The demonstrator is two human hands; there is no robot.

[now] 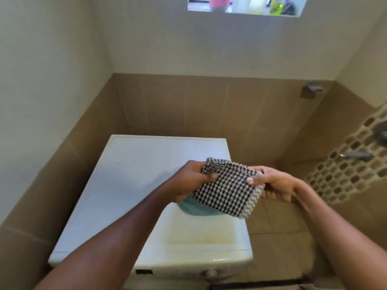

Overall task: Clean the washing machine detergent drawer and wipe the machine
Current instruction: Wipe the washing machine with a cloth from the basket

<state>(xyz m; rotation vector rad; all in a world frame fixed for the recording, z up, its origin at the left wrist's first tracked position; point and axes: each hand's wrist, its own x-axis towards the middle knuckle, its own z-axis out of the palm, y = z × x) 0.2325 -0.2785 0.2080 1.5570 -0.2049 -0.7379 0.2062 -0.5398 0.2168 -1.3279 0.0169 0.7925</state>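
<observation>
My left grip (188,181) and right grip (274,183) both pinch the cloth (228,189) at mid frame, above the white washer (136,174) and a teal thing (194,209).

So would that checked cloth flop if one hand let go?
Probably floppy: the checked cloth bends and hangs between the left hand and right hand. Likely light, since fingertip pinches carry it. Its coarse weave looks unlikely to slip.

Above the washing machine (134,185) we see left hand (188,181) and right hand (274,183) pinching a checked cloth (228,189); teal object (196,208) lies beneath the cloth, on the machine.
</observation>
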